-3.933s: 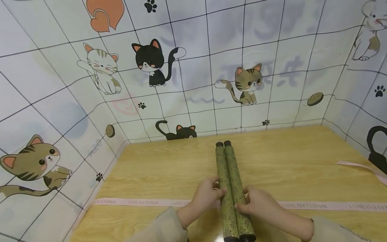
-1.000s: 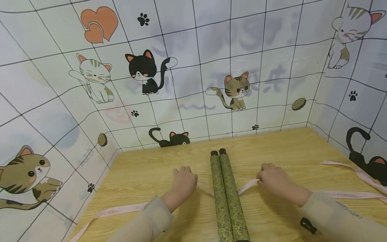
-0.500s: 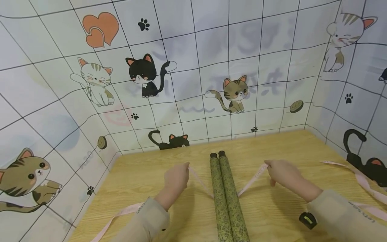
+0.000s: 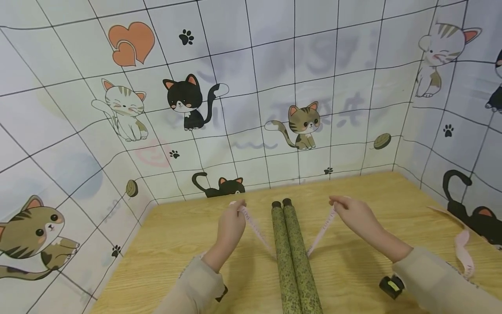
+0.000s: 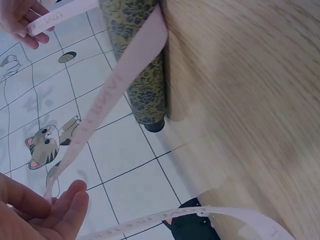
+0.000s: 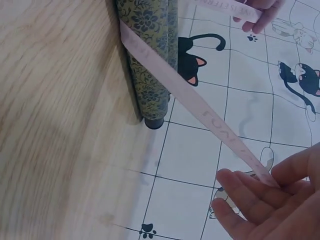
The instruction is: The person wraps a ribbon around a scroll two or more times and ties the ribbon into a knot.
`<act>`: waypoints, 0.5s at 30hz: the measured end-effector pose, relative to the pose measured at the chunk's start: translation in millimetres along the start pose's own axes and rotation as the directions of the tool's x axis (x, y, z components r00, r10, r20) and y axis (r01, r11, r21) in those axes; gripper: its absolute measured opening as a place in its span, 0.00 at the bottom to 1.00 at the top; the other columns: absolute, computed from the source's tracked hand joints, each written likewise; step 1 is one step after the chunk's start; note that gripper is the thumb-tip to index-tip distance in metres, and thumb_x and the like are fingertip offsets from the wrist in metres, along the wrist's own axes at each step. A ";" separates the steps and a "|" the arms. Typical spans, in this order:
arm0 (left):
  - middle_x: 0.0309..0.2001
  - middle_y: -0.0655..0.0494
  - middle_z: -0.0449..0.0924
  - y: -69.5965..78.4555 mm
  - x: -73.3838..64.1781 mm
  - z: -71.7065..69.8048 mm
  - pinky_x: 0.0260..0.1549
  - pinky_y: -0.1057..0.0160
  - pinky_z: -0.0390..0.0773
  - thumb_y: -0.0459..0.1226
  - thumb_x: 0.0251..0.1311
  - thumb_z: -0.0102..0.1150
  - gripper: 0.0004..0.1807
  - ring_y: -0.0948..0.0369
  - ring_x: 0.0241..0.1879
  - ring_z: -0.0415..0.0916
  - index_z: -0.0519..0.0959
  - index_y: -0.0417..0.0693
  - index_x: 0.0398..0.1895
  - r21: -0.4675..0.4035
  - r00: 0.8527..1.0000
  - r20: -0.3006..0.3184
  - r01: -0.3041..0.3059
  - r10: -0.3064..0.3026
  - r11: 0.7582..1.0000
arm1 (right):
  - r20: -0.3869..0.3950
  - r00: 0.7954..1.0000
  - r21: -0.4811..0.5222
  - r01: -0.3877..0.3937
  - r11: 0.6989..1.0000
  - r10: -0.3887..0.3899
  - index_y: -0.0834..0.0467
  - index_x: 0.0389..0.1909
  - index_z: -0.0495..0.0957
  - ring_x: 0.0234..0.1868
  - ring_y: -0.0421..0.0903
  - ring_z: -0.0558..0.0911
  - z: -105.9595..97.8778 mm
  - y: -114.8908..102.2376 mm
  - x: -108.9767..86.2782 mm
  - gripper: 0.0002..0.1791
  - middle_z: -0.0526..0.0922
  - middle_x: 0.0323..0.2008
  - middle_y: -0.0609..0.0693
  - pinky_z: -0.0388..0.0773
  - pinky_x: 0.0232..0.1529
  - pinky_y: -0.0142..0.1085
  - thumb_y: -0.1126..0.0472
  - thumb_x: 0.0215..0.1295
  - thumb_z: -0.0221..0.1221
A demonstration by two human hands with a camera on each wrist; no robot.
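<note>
Two scroll-like rolls in patterned green covering with black end knobs, a left roll [image 4: 284, 257] and a right roll [image 4: 301, 257], lie side by side in the head view. A pink printed ribbon [image 4: 322, 230] runs beneath them and rises on both sides in a V. My left hand [image 4: 230, 224] pinches it left of the rolls, between thumb and fingers. On the other side my right hand [image 4: 358, 216] pinches the ribbon too, at about the same height. Both wrist views show the ribbon [image 5: 107, 97] stretched from fingertips to the rolls' edge; its middle is hidden underneath.
The wooden table [image 4: 176, 244] is backed by a wall covering [image 4: 251, 96] with cartoon cats and grid lines. At the right, a loose ribbon tail [image 4: 464, 253] hangs in a curl. A small black device [image 4: 391, 286] sits by my right sleeve.
Earlier both hands held the rolls, over the flat ribbon. Since then they have taken the ribbon on either side and raised it, pulling its two lengths up steeply. The rolls stay on the table.
</note>
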State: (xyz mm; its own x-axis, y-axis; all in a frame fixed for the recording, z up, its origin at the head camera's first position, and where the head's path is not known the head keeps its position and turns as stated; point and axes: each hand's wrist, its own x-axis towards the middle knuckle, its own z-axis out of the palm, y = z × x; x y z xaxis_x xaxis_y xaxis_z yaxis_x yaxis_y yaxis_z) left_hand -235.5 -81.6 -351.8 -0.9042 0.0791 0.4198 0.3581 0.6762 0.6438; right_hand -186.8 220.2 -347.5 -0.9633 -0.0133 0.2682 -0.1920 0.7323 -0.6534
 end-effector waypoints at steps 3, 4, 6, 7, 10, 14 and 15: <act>0.11 0.57 0.67 3.8 1.9 -4.9 0.07 0.73 0.50 0.26 0.59 0.43 0.17 0.71 0.07 0.45 0.79 0.34 0.48 -0.063 1.000 -0.001 0.007 -0.007 0.998 | -0.028 0.999 -0.025 0.028 0.999 -0.029 0.70 0.59 0.68 0.11 0.38 0.60 -1.6 -4.3 1.8 0.21 0.80 0.47 0.64 0.58 0.10 0.31 0.62 0.73 0.41; 0.13 0.55 0.71 4.8 2.8 -6.2 0.07 0.73 0.51 0.26 0.60 0.44 0.16 0.72 0.08 0.47 0.79 0.34 0.47 -0.075 1.000 -0.008 -0.004 0.003 0.997 | -0.037 0.998 -0.038 0.041 0.998 -0.042 0.70 0.58 0.69 0.13 0.38 0.65 -2.3 -6.0 2.2 0.20 0.81 0.44 0.63 0.58 0.10 0.31 0.63 0.72 0.42; 0.23 0.49 0.81 6.5 4.5 -9.0 0.08 0.73 0.53 0.28 0.63 0.46 0.14 0.70 0.09 0.50 0.79 0.34 0.47 -0.092 1.000 -0.013 -0.016 0.015 0.996 | -0.040 0.997 -0.071 0.058 0.996 -0.061 0.69 0.58 0.69 0.16 0.40 0.70 -4.7 -9.7 3.1 0.19 0.82 0.41 0.63 0.59 0.11 0.32 0.65 0.71 0.44; 0.30 0.46 0.83 7.3 5.6 -10.3 0.08 0.73 0.54 0.28 0.63 0.48 0.13 0.69 0.09 0.54 0.79 0.33 0.47 -0.097 1.000 -0.014 -0.024 0.023 0.995 | -0.038 0.997 -0.086 0.065 0.994 -0.068 0.69 0.58 0.69 0.18 0.41 0.72 -6.4 -11.9 3.7 0.19 0.83 0.38 0.62 0.60 0.12 0.32 0.64 0.71 0.45; 0.39 0.44 0.83 9.4 8.9 -14.8 0.13 0.74 0.64 0.29 0.64 0.52 0.12 0.64 0.18 0.72 0.79 0.35 0.48 -0.135 0.999 -0.015 -0.033 0.032 0.990 | -0.040 0.995 -0.144 0.088 0.986 -0.094 0.67 0.58 0.70 0.16 0.41 0.70 -11.6 -18.0 6.3 0.18 0.81 0.28 0.56 0.59 0.13 0.32 0.63 0.70 0.47; 0.37 0.47 0.84 14.2 14.1 -22.4 0.19 0.72 0.71 0.32 0.63 0.55 0.13 0.59 0.29 0.81 0.79 0.41 0.50 -0.202 1.000 -0.019 -0.017 0.014 0.979 | -0.057 0.989 -0.198 0.119 0.973 -0.133 0.64 0.58 0.71 0.13 0.40 0.60 -19.5 -26.4 10.8 0.18 0.70 0.16 0.47 0.57 0.14 0.31 0.61 0.70 0.49; 0.36 0.48 0.84 16.0 15.7 -24.6 0.20 0.72 0.73 0.32 0.62 0.56 0.13 0.60 0.29 0.81 0.79 0.42 0.49 -0.209 1.000 -0.023 -0.022 0.017 0.978 | -0.060 0.988 -0.207 0.130 0.970 -0.146 0.64 0.58 0.71 0.12 0.41 0.59 -21.5 -28.4 11.8 0.18 0.68 0.15 0.46 0.56 0.14 0.32 0.61 0.70 0.50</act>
State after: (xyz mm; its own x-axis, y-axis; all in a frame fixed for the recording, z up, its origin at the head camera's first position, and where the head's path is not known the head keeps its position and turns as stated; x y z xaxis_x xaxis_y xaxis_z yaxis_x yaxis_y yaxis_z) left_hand -238.2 -87.6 -319.1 -0.8921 0.0737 0.4457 0.4186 0.5059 0.7542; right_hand -188.7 213.8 -310.6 -0.9122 -0.0790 0.4021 -0.2730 0.8490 -0.4524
